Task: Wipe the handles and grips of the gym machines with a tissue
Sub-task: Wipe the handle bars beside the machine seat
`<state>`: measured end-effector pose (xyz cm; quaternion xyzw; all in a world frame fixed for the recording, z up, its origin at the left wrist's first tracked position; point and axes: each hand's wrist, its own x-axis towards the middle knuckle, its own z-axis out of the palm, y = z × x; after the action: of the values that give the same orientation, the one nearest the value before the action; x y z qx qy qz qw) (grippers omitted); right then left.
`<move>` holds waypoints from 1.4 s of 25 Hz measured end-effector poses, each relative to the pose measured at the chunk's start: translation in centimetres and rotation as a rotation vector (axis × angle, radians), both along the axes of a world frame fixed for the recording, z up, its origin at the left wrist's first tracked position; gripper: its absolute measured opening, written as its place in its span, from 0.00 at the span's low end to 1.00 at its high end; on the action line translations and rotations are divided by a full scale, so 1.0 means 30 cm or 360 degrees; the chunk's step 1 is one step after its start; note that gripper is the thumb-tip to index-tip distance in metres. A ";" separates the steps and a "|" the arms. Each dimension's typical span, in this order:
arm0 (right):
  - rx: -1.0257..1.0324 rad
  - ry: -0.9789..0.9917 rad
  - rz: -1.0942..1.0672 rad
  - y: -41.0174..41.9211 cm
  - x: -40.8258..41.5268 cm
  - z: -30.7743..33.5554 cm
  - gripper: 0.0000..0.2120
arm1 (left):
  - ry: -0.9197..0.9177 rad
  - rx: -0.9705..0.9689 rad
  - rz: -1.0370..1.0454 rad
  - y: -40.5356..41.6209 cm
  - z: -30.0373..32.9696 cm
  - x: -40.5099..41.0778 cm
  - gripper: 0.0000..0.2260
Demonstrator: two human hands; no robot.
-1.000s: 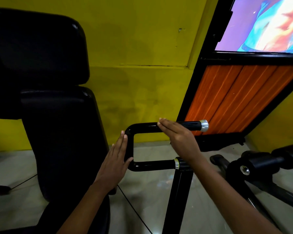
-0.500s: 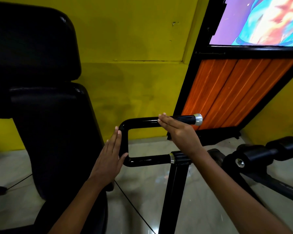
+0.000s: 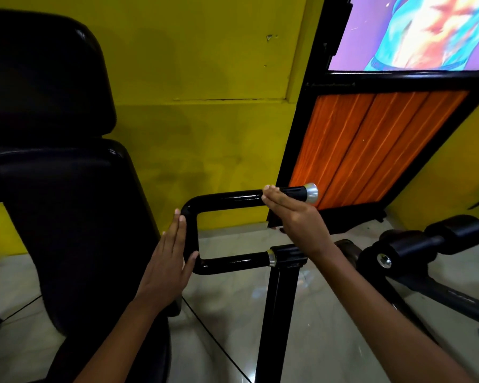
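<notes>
The handle [image 3: 233, 199] is a black tube bent into a sideways U: an upper bar running left to right and ending in a rubber sleeve [image 3: 292, 192] with a silver cap [image 3: 310, 192], a short upright bend on the left, and a lower bar going back right to a clamp on the black post [image 3: 274, 313].

The right hand [image 3: 293, 214] lies on the upper bar at the inner end of the sleeve, fingers straight and together across the tube, pointing left; whether the thumb wraps underneath is hidden. The left hand [image 3: 166, 258] is flat against the outer side of the upright bend, fingers straight and pointing up, thumb touching the lower corner. Neither hand plainly closes round the tube, and no tissue shows in either.

The upper bar's long axis runs sideways, so a wipe there would travel along it; the right hand is the nearer one, with the sleeve and cap just to its right. The left hand is nearer the bend.

A black padded seat back [image 3: 53, 161] stands to the left, a roller pad [image 3: 437, 239] to the right, over a pale tiled floor [image 3: 329, 327].
</notes>
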<state>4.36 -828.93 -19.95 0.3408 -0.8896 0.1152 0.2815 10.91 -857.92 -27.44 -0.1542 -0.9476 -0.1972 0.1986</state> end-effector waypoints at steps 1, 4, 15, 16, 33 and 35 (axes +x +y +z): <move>0.0013 0.0000 -0.0003 0.038 0.007 0.000 0.19 | 0.0008 -0.0040 0.0018 -0.001 0.000 0.000 0.33; -0.0180 -0.0063 -0.0286 0.147 0.024 0.016 0.24 | 0.0043 -0.0164 0.0064 -0.005 -0.001 -0.003 0.33; -0.0155 0.0087 0.0121 -0.302 0.037 -0.004 0.17 | -0.0003 -0.0210 0.0054 -0.021 0.002 -0.007 0.34; -0.0170 0.0075 0.0139 -0.306 0.036 0.000 0.16 | -0.0014 -0.0215 0.0026 -0.038 0.006 -0.008 0.34; -0.0047 -0.0016 0.0421 -0.469 -0.017 0.014 0.12 | 0.0277 -0.0902 0.0518 -0.499 0.054 -0.354 0.32; 0.0049 0.0069 0.0475 -0.486 -0.022 0.014 0.12 | 0.0323 -0.0865 0.0539 -0.512 0.073 -0.371 0.34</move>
<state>3.71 -843.52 -19.53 0.4760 -0.8244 0.1346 0.2751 -0.21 -873.27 -25.24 -0.0607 -0.9531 0.1149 0.2734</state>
